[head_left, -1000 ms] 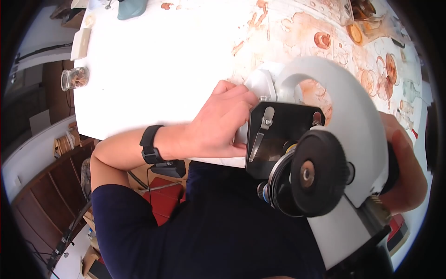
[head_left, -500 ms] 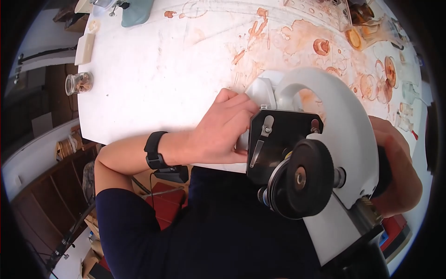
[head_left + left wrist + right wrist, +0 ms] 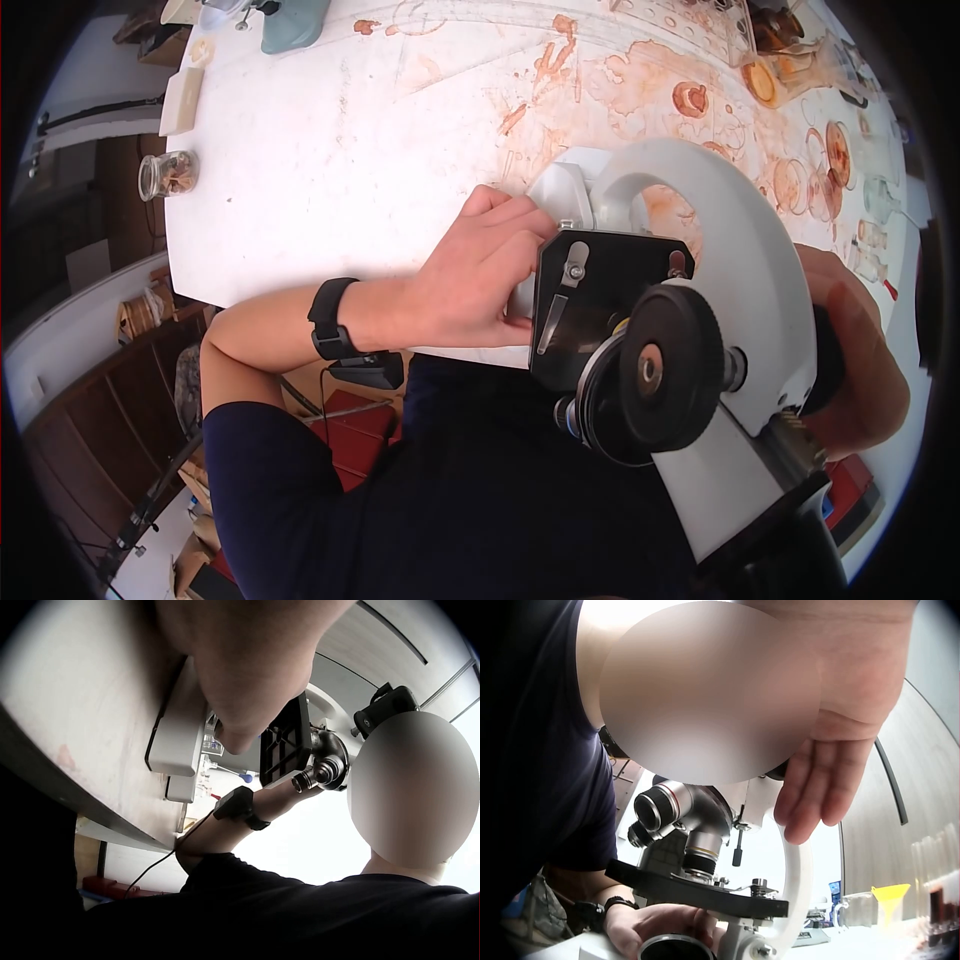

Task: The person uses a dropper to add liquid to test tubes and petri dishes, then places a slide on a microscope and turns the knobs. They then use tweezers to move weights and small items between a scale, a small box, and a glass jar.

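A grey-white microscope (image 3: pixel 780 300) with a black stage (image 3: pixel 600 265) stands before the person, its black eyepiece (image 3: pixel 668 368) toward the head camera. My left hand (image 3: pixel 480 265) reaches in under the stage, fingers curled and tips hidden by it. In the right wrist view, that hand curls behind a round, metal-rimmed mirror (image 3: pixel 676 941) below the stage; objectives (image 3: pixel 702 855) point down above. My right hand (image 3: pixel 855 340) is on the far side of the microscope arm. Three of its fingers (image 3: pixel 821 784) extend loosely; the thumb side is hidden, and I cannot tell what it grips.
Reddish-brown stains mark the white table (image 3: pixel 330 160). A glass jar (image 3: pixel 168 175) and a white box (image 3: pixel 180 100) sit at its left edge. Round glass dishes (image 3: pixel 838 150) and other glassware lie on the right. A yellow funnel (image 3: pixel 890 898) shows beyond the microscope.
The head view has shifted slightly, and the table, washed out a second ago, shows clearly now. Both hands keep nearly the same pose at the microscope.
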Tool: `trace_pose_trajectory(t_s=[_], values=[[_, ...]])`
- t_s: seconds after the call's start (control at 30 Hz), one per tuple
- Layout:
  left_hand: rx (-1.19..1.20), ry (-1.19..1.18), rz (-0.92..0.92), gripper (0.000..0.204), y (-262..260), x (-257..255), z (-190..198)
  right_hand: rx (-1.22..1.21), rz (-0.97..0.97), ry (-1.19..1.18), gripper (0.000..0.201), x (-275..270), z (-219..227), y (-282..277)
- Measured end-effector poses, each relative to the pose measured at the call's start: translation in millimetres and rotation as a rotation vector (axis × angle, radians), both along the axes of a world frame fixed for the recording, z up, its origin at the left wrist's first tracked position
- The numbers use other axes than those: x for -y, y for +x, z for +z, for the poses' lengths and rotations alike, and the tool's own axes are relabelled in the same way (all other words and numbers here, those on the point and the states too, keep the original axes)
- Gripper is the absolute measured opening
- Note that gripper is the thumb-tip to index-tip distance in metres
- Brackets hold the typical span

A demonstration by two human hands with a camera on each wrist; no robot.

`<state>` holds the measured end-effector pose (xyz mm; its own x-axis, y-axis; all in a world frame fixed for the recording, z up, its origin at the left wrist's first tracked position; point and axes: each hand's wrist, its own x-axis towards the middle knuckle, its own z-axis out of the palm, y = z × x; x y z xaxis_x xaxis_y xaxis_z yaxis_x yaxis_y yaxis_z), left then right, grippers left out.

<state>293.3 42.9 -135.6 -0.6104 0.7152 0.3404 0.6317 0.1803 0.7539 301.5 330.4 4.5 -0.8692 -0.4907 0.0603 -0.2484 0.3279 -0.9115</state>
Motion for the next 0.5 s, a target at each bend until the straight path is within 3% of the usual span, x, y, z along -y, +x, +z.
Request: trace_pose_trajectory(t_s=[0.5], values=[[-0.013,-0.012,0.016,0.055,1.1,-0.5,0.2,0.182,-0.072,-0.049,0.046,-5.1,5.0,1.5]])
